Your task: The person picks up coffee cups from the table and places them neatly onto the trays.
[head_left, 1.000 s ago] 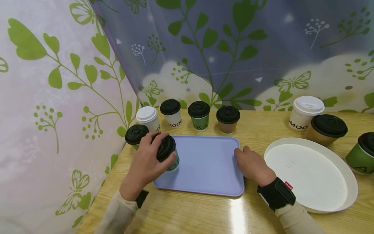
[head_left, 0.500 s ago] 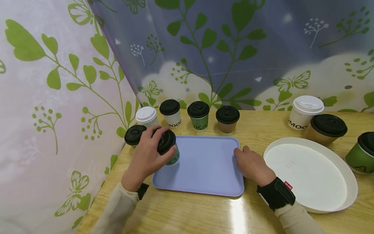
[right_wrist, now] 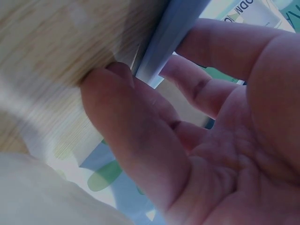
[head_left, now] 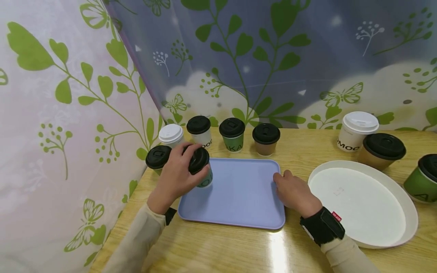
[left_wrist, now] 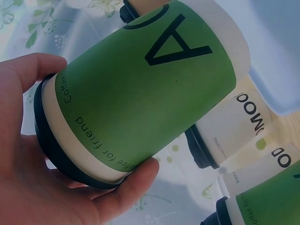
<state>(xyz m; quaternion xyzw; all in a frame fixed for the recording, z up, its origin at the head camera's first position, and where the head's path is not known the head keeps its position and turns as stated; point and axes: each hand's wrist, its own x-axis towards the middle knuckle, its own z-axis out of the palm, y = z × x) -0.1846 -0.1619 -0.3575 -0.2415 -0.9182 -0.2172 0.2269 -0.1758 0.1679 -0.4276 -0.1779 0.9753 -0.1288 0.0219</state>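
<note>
My left hand (head_left: 177, 170) grips a green paper coffee cup (left_wrist: 150, 84) by its black lid (head_left: 199, 160), fingers and thumb spread around the lid's edge. In the head view the cup overlaps the left end of a lavender rectangular tray (head_left: 239, 189). The left wrist view shows its white base beside the tray's corner. At the tray's right edge, my right hand (head_left: 295, 191) holds the rim between thumb and curled fingers; the right wrist view shows the tray's edge (right_wrist: 168, 42) running in between them.
Behind the tray stand lidded cups: white-lidded (head_left: 171, 135), black-lidded white (head_left: 199, 132), green (head_left: 233, 134) and brown (head_left: 266, 139). Another black-lidded cup (head_left: 157, 157) is at the left. On the right lies a round white tray (head_left: 362, 208), with several cups (head_left: 358, 131) around it.
My left hand has carried the cup a little back and to the right over the tray's left end. The right hand keeps its hold on the tray's edge.
</note>
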